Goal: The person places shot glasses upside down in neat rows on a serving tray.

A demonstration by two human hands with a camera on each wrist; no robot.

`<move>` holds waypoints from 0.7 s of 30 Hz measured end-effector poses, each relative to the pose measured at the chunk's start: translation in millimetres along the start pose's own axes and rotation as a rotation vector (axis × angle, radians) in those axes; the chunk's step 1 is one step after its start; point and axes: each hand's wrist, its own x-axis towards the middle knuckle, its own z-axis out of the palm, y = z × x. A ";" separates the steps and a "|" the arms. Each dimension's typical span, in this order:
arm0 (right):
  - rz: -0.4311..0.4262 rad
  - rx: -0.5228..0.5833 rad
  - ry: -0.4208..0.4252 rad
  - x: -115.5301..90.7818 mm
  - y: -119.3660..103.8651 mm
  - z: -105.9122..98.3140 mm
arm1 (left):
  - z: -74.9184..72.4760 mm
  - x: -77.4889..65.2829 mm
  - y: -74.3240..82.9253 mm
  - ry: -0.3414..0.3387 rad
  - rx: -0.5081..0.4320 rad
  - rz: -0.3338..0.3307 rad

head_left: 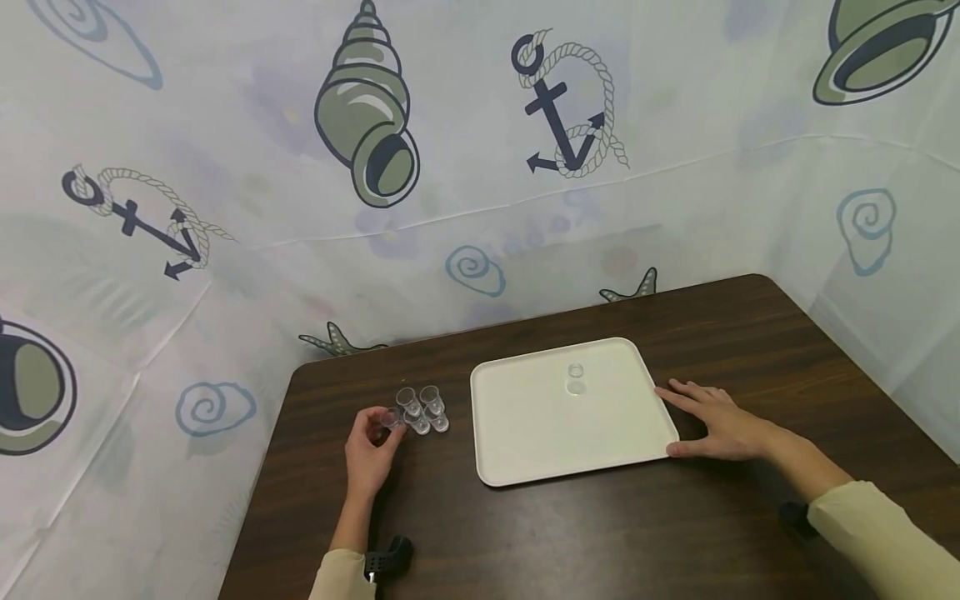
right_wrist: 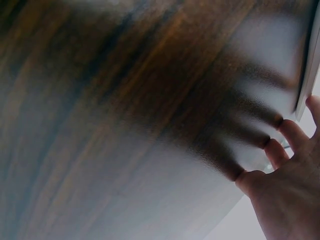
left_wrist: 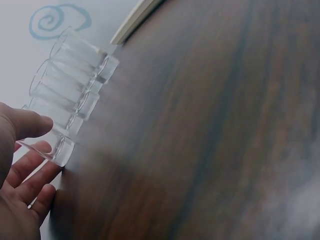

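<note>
My left hand (head_left: 369,450) pinches a small clear shot glass (head_left: 391,418) between thumb and fingers, at the left end of a tight cluster. Several more clear shot glasses (head_left: 432,400) stand upright there on the dark table. The left wrist view shows the held glass (left_wrist: 63,150) with its thick base low by the tabletop, in line with the others. On the white tray (head_left: 525,437), toward its far side, stands one more shot glass (head_left: 575,372). Fingers spread, my right hand (head_left: 716,425) rests on the table, with thumb and index fingertip at the tray's right edge.
The dark wood-grain table (head_left: 592,525) reaches back to a hanging cloth (head_left: 465,150) printed with shells and anchors. Its far edge (head_left: 435,340) runs behind the glasses and tray. A black band (head_left: 388,558) circles the left wrist.
</note>
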 end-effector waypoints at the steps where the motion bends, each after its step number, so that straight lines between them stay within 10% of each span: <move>1: 0.000 0.002 0.000 -0.1 -0.4 -0.3 | -1.0 -0.1 0.5 0.008 -0.002 0.000; 21: 0.009 0.007 -0.008 -0.8 -0.2 -0.3 | -30.4 7.3 63.5 0.035 -0.055 0.050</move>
